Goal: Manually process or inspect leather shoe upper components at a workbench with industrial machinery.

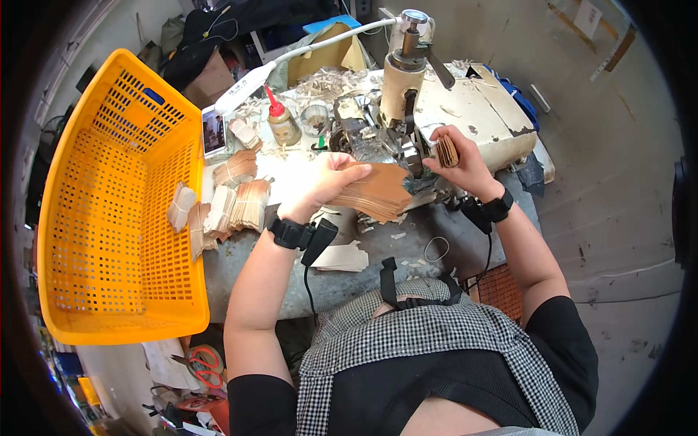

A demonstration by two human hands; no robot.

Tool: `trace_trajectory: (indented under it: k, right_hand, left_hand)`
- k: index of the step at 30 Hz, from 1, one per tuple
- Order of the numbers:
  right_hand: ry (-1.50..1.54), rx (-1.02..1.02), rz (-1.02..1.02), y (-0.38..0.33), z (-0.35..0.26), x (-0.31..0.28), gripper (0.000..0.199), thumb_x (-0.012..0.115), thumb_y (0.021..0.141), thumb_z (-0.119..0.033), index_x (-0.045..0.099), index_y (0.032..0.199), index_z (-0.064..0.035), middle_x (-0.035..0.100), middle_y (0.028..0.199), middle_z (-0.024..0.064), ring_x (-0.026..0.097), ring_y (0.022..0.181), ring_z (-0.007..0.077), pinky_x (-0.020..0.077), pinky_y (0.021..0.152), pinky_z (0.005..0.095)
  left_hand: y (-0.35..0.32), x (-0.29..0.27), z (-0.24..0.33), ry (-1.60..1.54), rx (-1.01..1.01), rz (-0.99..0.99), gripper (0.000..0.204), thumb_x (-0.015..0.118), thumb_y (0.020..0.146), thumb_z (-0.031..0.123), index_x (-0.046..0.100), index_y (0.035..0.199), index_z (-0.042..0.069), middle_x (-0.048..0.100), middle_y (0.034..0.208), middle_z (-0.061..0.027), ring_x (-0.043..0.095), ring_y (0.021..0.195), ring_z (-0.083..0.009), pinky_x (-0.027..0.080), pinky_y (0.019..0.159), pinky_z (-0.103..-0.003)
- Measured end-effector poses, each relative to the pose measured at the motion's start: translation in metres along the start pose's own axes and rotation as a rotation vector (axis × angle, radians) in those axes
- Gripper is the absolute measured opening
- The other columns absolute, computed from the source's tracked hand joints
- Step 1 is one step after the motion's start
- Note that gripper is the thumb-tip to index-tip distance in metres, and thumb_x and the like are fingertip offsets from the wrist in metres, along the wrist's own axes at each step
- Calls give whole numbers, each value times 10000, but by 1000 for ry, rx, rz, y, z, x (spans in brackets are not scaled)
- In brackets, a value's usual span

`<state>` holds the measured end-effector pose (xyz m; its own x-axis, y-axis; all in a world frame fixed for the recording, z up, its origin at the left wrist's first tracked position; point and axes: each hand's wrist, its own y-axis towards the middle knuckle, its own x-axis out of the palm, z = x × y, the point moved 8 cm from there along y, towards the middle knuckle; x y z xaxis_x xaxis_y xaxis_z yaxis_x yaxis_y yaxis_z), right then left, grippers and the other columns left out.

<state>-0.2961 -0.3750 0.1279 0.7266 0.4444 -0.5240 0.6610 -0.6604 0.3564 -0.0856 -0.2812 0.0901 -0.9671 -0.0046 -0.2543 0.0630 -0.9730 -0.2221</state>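
My left hand (331, 178) is closed on a fanned stack of flat brown leather-like pieces (379, 192), thumb on top, in front of the machine. Closed around a smaller, folded-looking bundle of brown pieces (446, 151) is my right hand (469, 168), just right of the machine's working head. The cream-coloured machine (401, 83) has a round knob on top and a dark lever. Banded bundles of similar pieces (251, 203) lie left of my left hand, beside the basket. A thin pale loop (437, 249), like a rubber band, rests on the grey bench near me.
A large yellow plastic basket (202, 276) stands at the left, one banded bundle at its edge. Behind the work are a red-tipped bottle (283, 129), a clear cup (315, 120), a phone (214, 131) and scraps. A white lamp arm (320, 45) crosses above. Red-handled scissors (206, 367) lie lower left.
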Motion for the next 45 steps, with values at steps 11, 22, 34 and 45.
trace_trajectory:
  k: [11,22,34,45]
  right_hand:
    - [-127,-120,-73,3,-3,4,382,821,699,-108,544,957,-61,572,934,50,540,891,207,458,800,307]
    - [63,20,-53,1,8,-1,354,793,753,-67,499,948,-70,498,926,-15,501,856,89,441,790,252]
    - [39,39,-14,-1,15,-1,432,852,680,-94,502,932,-67,520,859,-4,482,786,89,446,718,251]
    - [79,25,-33,-1,12,0,492,827,666,6,457,975,-96,481,876,-32,487,822,59,443,741,223]
  left_hand:
    - [13,15,1,17,166,-31,317,709,849,365,676,852,50,642,728,12,543,637,-41,433,566,-231]
    - [8,2,9,231,10,51,348,714,834,378,676,821,33,620,670,12,525,599,-54,423,562,-245]
    - [14,14,1,72,120,-69,333,759,785,345,687,877,33,671,762,-37,591,677,-93,480,651,-269]
    - [18,13,-6,110,76,-18,310,725,815,330,681,868,28,667,741,-32,583,664,-91,476,647,-273]
